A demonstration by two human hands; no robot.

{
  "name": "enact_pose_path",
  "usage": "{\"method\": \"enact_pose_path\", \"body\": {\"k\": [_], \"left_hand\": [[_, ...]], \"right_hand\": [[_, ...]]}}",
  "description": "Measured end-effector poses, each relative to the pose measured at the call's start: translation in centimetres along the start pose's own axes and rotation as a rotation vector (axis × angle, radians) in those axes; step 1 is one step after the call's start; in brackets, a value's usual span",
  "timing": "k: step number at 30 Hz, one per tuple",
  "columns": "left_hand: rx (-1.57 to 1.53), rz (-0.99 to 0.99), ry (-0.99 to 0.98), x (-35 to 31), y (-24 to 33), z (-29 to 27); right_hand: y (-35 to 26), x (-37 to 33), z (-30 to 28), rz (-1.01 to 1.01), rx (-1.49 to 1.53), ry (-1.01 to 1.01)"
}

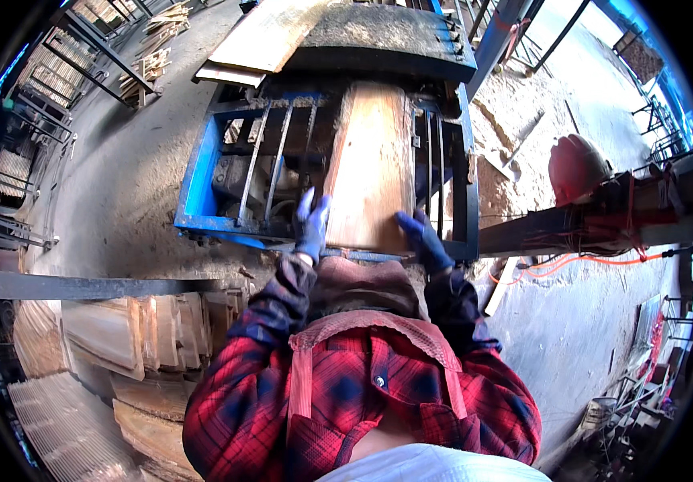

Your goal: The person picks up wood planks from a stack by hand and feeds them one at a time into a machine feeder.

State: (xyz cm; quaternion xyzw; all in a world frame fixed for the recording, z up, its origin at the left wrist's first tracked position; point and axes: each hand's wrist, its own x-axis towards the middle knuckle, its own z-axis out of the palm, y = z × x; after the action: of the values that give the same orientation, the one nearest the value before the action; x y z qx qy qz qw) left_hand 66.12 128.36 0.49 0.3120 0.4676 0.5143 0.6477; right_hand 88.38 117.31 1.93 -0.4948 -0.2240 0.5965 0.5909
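A long pale wooden board (369, 169) lies lengthwise in front of me on a blue metal machine frame, its far end running under a dark crossbeam. My left hand (312, 226), in a blue-purple glove, is at the board's near left edge with its fingers stretched out and apart. On the opposite edge, my right hand (427, 243) in a matching glove has a digit reaching onto the wood. Its fingers are extended too, and neither hand visibly wraps around the board.
Bars cross the blue frame (202, 189) on both sides of the board. Other planks (262, 36) rest atop the dark crossbeam (378, 48). A red hard hat (576, 169) sits on a beam at right, above an orange cable (571, 259). Stacked wood sheets (105, 333) stand at lower left.
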Motion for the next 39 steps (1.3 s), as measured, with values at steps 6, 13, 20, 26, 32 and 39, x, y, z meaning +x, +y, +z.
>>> {"method": "enact_pose_path", "body": {"k": [6,13,20,26,32,39], "left_hand": [[0.217,0.005,-0.081,1.9,-0.1,1.6],[0.906,0.708,0.039,1.5,-1.9,2.7],[1.241,1.048,0.014,8.9,-2.2,8.1],[1.171,1.125,-0.196,17.4,7.8,9.9],[2.046,1.213,0.240,30.3,20.0,6.8],[2.255,1.023,0.103,30.1,22.3,10.4]], "right_hand": [[-1.5,-0.9,-0.2,-0.520,-1.314,0.113],[0.5,0.7,-2.2,-0.691,-1.382,0.111],[-1.5,10.0,-2.5,-0.684,-1.632,0.181],[-3.5,18.6,-3.3,-0.584,-1.794,0.237],[-7.7,26.8,-2.9,-0.332,-1.834,0.243],[-11.0,25.6,6.5,-0.426,-1.251,0.124]]}}
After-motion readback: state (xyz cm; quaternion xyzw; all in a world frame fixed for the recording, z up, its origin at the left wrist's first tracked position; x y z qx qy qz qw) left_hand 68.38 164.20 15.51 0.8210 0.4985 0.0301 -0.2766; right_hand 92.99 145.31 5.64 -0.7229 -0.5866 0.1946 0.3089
